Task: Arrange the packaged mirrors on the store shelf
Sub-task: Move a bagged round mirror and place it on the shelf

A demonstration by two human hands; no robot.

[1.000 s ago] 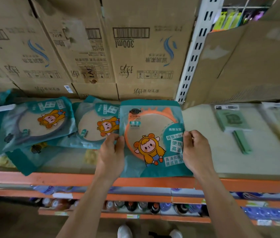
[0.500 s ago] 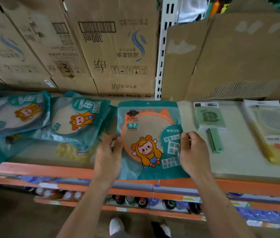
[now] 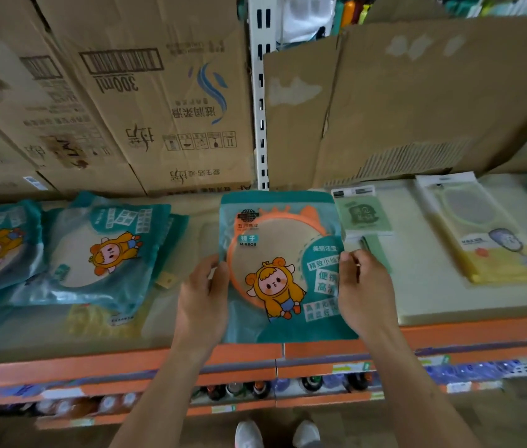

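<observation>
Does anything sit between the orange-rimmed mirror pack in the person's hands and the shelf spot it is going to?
Nothing visible does. The left hand and right hand hold the orange-rimmed mirror pack over bare shelf; only the green pack crowds its right edge. What lies beneath is hidden.

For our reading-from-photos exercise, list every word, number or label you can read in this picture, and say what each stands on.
"MIRROR": on the held mirror pack, under "镜子".
"美丽法宝": same pack, right side.
"300ml": upside down on the box behind.
Other print on the pack and box, the left packs and the shelf tags: too small or blurred to read.
</observation>
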